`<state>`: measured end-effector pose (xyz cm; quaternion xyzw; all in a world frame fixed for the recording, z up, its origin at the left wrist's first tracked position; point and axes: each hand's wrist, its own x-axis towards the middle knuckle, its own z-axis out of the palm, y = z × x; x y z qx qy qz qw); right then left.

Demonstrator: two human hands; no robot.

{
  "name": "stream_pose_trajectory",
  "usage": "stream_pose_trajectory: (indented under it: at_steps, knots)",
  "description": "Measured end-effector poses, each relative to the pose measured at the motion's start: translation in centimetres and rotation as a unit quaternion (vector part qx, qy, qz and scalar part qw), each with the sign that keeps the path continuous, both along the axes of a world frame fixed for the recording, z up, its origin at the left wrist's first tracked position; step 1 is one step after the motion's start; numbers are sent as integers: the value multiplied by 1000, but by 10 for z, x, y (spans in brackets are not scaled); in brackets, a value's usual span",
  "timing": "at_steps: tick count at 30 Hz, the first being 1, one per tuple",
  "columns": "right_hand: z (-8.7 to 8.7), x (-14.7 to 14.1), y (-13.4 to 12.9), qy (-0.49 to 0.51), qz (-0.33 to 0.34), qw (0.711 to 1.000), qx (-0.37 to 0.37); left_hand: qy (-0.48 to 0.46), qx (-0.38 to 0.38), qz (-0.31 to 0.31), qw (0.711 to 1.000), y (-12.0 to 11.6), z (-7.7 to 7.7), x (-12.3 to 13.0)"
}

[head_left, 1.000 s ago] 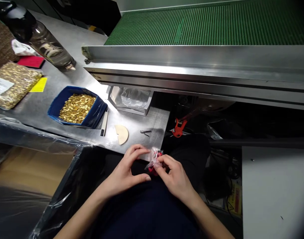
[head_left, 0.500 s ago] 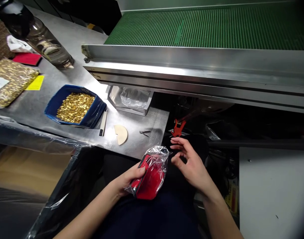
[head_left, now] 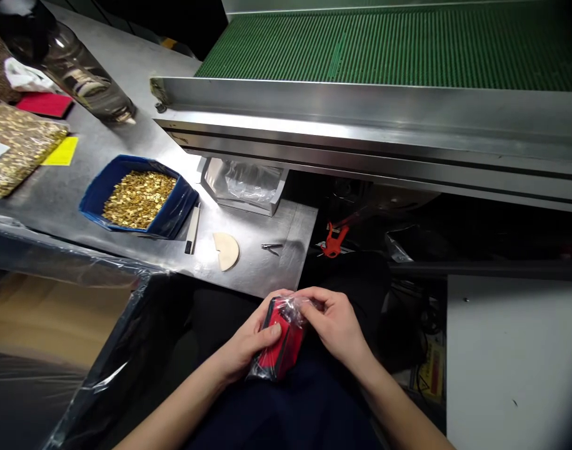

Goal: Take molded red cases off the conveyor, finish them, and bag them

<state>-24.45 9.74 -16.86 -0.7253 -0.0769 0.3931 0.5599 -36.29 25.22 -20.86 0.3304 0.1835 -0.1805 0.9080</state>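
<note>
A red item with black edges, possibly a pouch, sits inside a clear plastic bag (head_left: 290, 340) above my lap. My left hand (head_left: 252, 337) is wrapped round its left side, thumb pressed on the front. At the bag's upper end, my right hand (head_left: 330, 319) pinches the crinkled clear plastic between thumb and fingers. Nearest on the metal table are a half-round cream disc (head_left: 227, 251) and small nail clippers (head_left: 270, 248). What kind of item the bag holds is not fully clear.
A blue bin (head_left: 95, 203) of small gold-coloured metal parts stands on the table beside a white-handled tool (head_left: 192, 228). A grey tray (head_left: 276, 203) holds clear bags under the green ribbed conveyor (head_left: 361, 50). An orange clamp (head_left: 334, 240) and a bottle (head_left: 91, 84) are farther off.
My right hand has moved left from beside the bag and now grips its upper end. The bagged red item has turned more upright in my left hand.
</note>
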Motion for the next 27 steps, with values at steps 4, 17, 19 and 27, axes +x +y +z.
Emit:
stream_pose_trajectory:
  at_steps: [4, 17, 19, 27]
  knots:
    - [-12, -19, 1, 245, -114, 960, 65, -45, 79, 5, 996, -2, 8, 5]
    - [26, 5, -30, -251, 241, 933, -95, 180, -133, 75, 972, 3, 11, 20]
    - [24, 9, -26, -319, 313, 891, -85, 196, -161, 65, 965, 5, 8, 21]
    - [5, -4, -7, -587, 314, 742, -79, 162, -207, 70, 962, 2, 7, 23]
